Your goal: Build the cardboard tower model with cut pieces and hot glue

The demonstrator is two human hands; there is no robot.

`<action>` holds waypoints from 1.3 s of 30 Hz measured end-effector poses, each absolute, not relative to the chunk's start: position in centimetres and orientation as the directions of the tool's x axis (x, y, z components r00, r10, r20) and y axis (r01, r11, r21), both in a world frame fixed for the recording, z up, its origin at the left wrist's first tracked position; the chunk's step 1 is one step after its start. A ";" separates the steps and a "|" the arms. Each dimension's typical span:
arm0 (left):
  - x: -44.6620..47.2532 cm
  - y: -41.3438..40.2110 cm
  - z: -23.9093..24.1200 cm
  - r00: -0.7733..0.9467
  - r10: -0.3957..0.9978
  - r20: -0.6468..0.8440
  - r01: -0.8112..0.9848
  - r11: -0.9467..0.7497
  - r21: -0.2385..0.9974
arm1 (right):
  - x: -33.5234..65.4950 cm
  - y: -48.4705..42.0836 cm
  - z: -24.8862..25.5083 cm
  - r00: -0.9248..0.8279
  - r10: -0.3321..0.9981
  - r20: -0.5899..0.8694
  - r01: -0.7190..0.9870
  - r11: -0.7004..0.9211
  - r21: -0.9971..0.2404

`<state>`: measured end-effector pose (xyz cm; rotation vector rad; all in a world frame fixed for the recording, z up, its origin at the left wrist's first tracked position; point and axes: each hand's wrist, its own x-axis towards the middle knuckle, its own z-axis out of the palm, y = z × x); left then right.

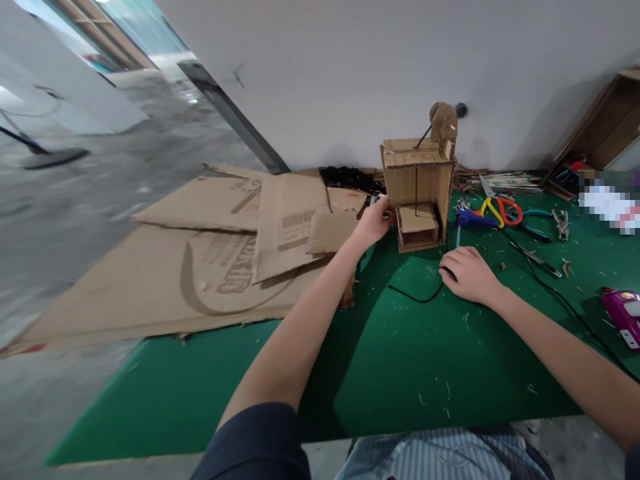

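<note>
A cardboard tower model (419, 190) with a small platform on a thin rod stands on the green mat (380, 360) near the wall. My left hand (374, 220) reaches to its left side, fingers curled round a small dark object I cannot make out, touching or nearly touching the model. My right hand (467, 273) rests palm-down on the mat in front of the model, fingers curled over the end of a black cable (417, 297).
Flat cardboard sheets (200, 260) cover the floor to the left. Right of the model lie a blue glue gun (473, 219), pliers with red and yellow handles (503, 210), other hand tools (561, 223) and a pink object (625, 317). Scraps litter the mat.
</note>
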<state>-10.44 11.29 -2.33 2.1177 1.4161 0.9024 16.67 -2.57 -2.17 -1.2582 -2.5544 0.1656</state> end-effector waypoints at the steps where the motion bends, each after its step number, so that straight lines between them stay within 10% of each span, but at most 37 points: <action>1: -10.7 11.2 -1.9 0.281 0.927 0.250 0.673 -0.376 0.637 | 16.7 -2.5 -2.2 -0.578 0.790 0.205 0.755 0.613 -0.231; 17: -10.2 -1.6 -0.8 0.255 0.963 0.085 0.957 -0.264 0.122 | 16.7 -2.1 -3.1 -0.581 0.783 0.222 0.737 0.622 -0.266; 39: -7.9 11.9 1.0 -0.015 0.999 -0.038 0.999 0.016 0.033 | 16.6 -1.8 -2.6 -0.600 0.782 0.168 0.753 0.623 -0.212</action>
